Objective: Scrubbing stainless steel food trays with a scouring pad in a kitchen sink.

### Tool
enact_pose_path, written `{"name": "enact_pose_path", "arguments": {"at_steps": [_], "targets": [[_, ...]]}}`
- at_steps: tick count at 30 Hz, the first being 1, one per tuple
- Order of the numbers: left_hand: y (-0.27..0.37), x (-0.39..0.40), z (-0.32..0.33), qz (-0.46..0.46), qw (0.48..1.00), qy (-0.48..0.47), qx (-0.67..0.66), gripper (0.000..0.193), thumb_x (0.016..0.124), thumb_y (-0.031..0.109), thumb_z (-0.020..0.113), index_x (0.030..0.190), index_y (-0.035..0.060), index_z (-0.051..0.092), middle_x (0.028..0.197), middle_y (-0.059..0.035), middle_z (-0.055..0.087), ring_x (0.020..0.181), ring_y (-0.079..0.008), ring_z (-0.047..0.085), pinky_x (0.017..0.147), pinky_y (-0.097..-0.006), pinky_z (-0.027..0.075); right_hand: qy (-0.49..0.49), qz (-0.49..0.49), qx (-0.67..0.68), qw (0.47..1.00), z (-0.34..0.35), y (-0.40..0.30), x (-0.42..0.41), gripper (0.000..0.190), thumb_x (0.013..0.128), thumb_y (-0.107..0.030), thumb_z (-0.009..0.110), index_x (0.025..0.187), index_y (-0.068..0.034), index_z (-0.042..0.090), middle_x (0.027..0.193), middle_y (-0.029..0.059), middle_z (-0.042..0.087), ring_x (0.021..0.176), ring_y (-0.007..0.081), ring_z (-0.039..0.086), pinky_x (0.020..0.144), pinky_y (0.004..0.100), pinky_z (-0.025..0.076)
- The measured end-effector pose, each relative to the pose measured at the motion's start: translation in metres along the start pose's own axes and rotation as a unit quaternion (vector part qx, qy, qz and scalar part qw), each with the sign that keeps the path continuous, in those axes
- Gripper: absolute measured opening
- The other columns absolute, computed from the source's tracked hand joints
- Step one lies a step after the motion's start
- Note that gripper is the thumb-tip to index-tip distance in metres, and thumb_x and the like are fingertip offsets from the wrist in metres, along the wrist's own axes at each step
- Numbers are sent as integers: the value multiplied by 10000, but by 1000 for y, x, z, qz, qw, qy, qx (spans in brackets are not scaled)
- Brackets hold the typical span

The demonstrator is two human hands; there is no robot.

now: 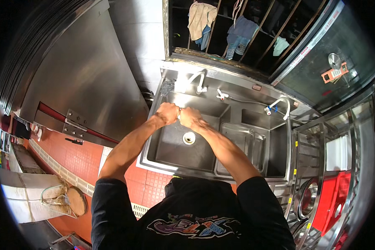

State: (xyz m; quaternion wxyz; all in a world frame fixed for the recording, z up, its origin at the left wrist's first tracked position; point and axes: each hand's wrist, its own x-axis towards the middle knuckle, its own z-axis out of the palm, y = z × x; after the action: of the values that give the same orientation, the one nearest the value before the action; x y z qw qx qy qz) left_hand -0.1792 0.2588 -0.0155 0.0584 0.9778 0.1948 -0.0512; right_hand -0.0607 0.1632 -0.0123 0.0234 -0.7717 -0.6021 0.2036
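Observation:
My left hand (167, 113) and my right hand (190, 117) are both clenched, knuckles up, and meet over the left basin (187, 156) of a stainless steel sink. A small pale item (179, 114) shows in the narrow gap between the two fists. My fingers cover most of it, so its kind cannot be told. Below my hands lies the round drain (189, 138) in the basin floor. A white gooseneck faucet (202, 82) rises behind them at the sink's back edge. Dark steel-wool-like scrubbing material (167, 87) sits at the back left corner.
Metal trays (237, 137) lie in the right basin, below a second faucet (284, 103). A rack at right holds a red container (332, 200), white containers (339, 153) and metal bowls (307, 198). Cloths (201, 18) hang on window bars. A person (14, 125) stands far left.

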Motion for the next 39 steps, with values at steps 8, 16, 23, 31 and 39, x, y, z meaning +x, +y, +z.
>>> {"name": "enact_pose_path", "arguments": {"at_steps": [8,16,23,31,39], "targets": [[-4,0,5,-36,993,-51,-96,135,708,132,687,802,54,745,854,-211,721,832,-372,722,782,-457,579,62,-55,-84,993,9,2,1,169,805,-115,662,930,-63,762,927,192,741,867,345,740,767,445,596],[1,0,-12,-15,998,21,-51,158,733,171,707,848,69,743,850,-219,716,823,-401,711,749,-476,579,90,-73,-68,991,-6,-1,-16,317,857,-296,710,968,1,699,887,200,731,827,345,733,730,447,595],[12,-3,-16,4,998,-3,-63,275,768,168,743,992,57,627,883,-195,720,886,-404,698,754,-491,562,58,-137,-18,989,-15,13,-33,566,919,-423,671,1151,83,565,880,246,705,850,399,709,741,495,574],[16,-39,-24,-34,954,112,-278,604,744,23,763,1256,85,447,1106,-258,627,1042,-439,623,863,-502,521,67,-130,115,983,-15,29,-58,460,999,-386,552,1146,49,587,750,222,672,721,395,682,661,510,523],[14,-65,6,206,930,291,84,754,808,207,729,1473,117,388,1562,-67,352,1419,-409,351,1168,-519,368,-291,-36,713,637,-23,35,-80,360,1027,-483,507,839,-178,469,599,-93,346,475,20,293,392,203,229]]}}
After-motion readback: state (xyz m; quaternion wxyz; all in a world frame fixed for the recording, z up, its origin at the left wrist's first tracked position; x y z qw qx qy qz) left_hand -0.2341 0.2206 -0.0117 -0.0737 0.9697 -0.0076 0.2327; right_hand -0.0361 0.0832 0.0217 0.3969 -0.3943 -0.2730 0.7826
